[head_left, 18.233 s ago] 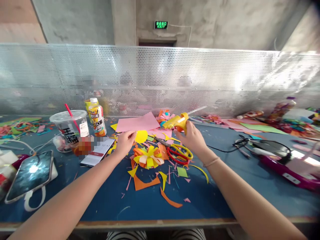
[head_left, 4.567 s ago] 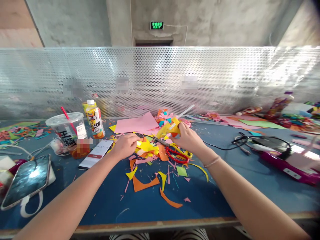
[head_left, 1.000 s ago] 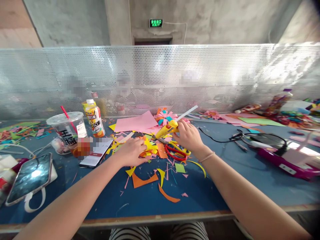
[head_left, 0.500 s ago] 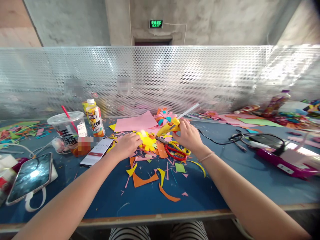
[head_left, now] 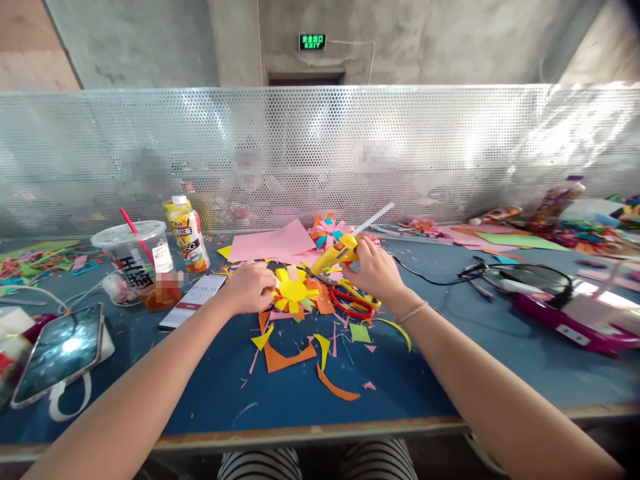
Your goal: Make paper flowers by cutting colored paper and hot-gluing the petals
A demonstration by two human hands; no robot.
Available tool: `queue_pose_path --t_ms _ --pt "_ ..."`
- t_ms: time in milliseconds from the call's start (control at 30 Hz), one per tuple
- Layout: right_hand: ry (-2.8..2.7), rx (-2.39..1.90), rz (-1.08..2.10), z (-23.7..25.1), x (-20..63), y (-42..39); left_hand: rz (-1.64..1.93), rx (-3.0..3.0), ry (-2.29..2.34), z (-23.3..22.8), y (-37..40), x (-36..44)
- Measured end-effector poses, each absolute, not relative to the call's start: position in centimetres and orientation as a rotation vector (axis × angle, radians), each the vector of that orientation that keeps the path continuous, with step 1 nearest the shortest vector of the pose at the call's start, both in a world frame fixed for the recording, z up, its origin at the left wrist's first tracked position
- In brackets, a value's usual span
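My right hand is wrapped round a yellow glue gun, with a long pale glue stick poking out of its back. The gun's nozzle points down and left, close to a yellow paper flower with a round centre and strip petals. At the flower's left edge, my left hand has its fingers closed on a petal; the fingertips are partly hidden. Red-handled scissors lie just below the glue gun, among paper scraps.
Orange offcuts lie in front. Behind are pink paper and a multicoloured paper flower. A phone, a drink cup and a bottle stand left. A purple power strip and black cable lie right.
The yellow flower has turned so its round centre now faces up towards me. My left hand has shifted slightly left. The glue gun has barely moved.
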State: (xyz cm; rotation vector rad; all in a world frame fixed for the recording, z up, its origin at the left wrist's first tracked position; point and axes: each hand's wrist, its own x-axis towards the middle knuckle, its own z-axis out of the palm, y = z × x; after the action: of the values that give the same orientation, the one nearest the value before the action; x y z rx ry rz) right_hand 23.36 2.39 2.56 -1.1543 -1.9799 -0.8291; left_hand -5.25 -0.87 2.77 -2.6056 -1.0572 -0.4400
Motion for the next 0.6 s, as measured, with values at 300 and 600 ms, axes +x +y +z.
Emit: queue_pose_path --t_ms 300,600 --pt "-2.161 -0.994 -0.853 2.6 22.9 1.7 -0.714 -2.797 -1.086 1.1 -0.7 -3.3" --pt "-2.201 -0.969 -0.835 2.7 22.8 1.6 -0.607 -2.708 -1.197 0.4 -1.0 -2.3"
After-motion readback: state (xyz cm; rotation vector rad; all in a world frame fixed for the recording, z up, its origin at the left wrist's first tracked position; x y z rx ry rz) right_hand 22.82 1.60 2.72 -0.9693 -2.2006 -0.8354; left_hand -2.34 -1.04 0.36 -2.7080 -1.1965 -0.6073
